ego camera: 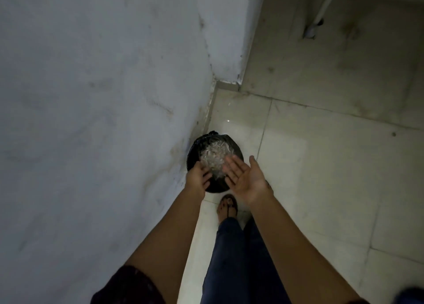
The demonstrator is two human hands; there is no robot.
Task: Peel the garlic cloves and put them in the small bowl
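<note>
1. A head-worn camera looks down in dim light at a person standing over a small round bin (pixel 195 151) lined with a black bag, which sits on the floor (pixel 321 166) against a pale wall (pixel 91 97).
2. Pale papery scraps (pixel 212 153), probably garlic skins, lie heaped inside the bin.
3. The left hand (pixel 196 177) hangs over the bin's near left rim, its fingers (pixel 205 179) loosely bent inward. Nothing shows in them.
4. The right hand (pixel 244 177) is held over the bin's right side, palm up, its fingers (pixel 231 166) straight, slightly apart and empty.
5. No garlic cloves and no small bowl are in view, so where they are cannot be told from here.
6. Judged from this, the peeling looks largely or wholly done and the waste is being thrown out. Whether the cloves have reached the bowl cannot be checked.
7. Room to move: the wall runs close along the left, touching or almost touching the bin, and turns a corner just beyond it.
8. To the right and ahead, tiled floor lies open. A white pipe (pixel 323 8) stands well away at the top right.
9. One sandalled foot (pixel 227 206) is planted just in front of the bin, below the hands, so stepping back or turning right looks the easiest way out.
</note>
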